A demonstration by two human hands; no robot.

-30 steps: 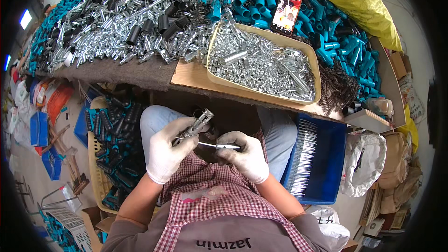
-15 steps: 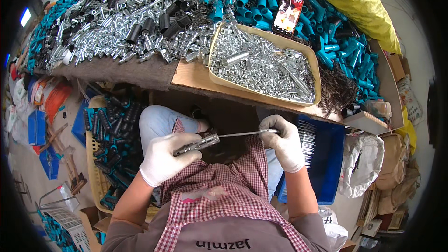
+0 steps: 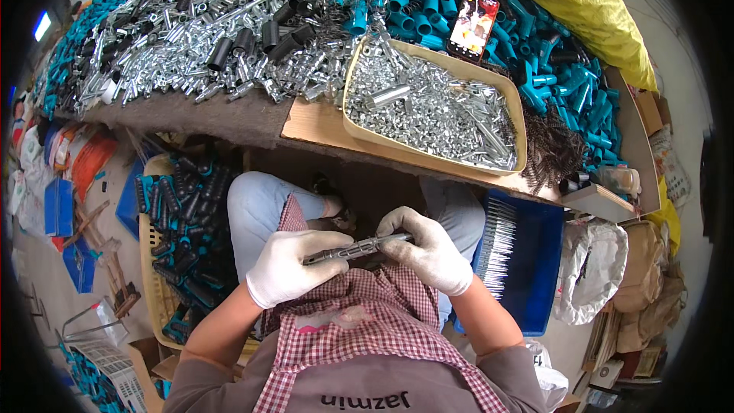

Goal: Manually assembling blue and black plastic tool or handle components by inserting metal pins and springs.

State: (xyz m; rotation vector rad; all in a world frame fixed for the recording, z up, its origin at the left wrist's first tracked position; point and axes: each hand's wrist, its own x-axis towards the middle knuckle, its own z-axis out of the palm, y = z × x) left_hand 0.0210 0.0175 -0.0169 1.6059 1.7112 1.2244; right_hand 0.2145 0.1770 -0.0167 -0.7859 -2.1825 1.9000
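Note:
My left hand (image 3: 287, 269), in a white glove, is closed around a grey metal sleeve (image 3: 353, 249) with slots along its side. The sleeve lies nearly level over my lap, its right end slightly raised. At that end my gloved right hand (image 3: 434, 254) pinches the end of a thin metal rod (image 3: 399, 238). Most of the rod is out of sight, apparently inside the sleeve. My fingers hide part of where the two pieces meet.
A cream tray (image 3: 428, 154) of small shiny metal parts stands on the bench before me. Metal tubes, teal housings (image 3: 581, 92) and a phone (image 3: 472, 24) lie around it. A basket (image 3: 159, 291) of black-and-teal pieces is at left, a blue bin (image 3: 541, 275) with thin rods at right.
My right hand has moved left toward my left hand. The long stretch of bare rod between them has gone from sight into the sleeve. My left hand has shifted slightly.

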